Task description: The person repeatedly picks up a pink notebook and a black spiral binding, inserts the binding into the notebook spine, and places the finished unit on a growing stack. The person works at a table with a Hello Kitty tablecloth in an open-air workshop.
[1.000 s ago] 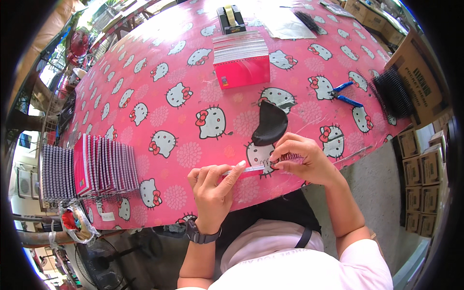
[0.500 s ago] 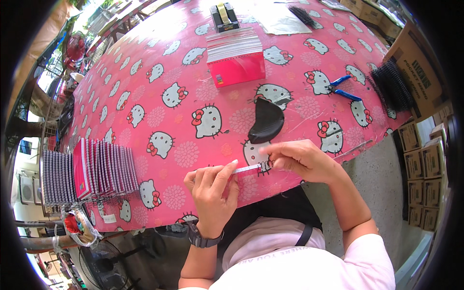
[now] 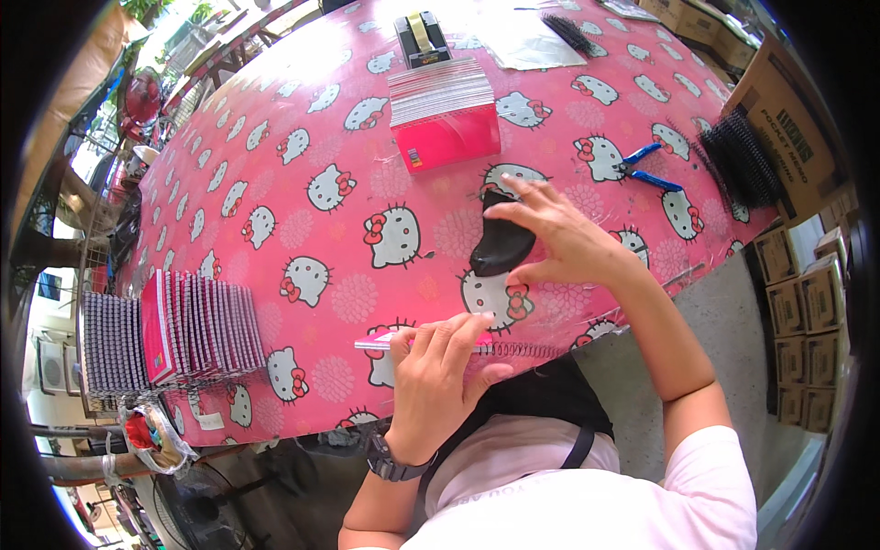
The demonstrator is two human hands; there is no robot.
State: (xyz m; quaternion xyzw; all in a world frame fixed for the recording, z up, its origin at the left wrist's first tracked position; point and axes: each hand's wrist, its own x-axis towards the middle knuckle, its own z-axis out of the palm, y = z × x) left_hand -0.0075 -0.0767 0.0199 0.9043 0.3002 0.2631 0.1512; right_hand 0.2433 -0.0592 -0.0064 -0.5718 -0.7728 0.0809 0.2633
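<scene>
My left hand, with a black watch on the wrist, grips a small pink notebook near the table's front edge. The notebook is seen nearly edge-on. From its right end a thin wire spiral sticks out well past the pages. Farther up, my right hand is spread with fingers and thumb apart. It is over the right side of a black half-round object lying on the table; whether it touches it I cannot tell.
A block of pink notebooks stands ahead, before a tape dispenser. Spiral-bound notebooks are stacked at left. Blue-handled pliers, a pile of black wire spirals and a cardboard box are at right.
My right hand has left the notebook's end and moved up to the black half-round object, its fingers opening out. My left hand has shifted slightly down and right. The protruding spiral now shows.
</scene>
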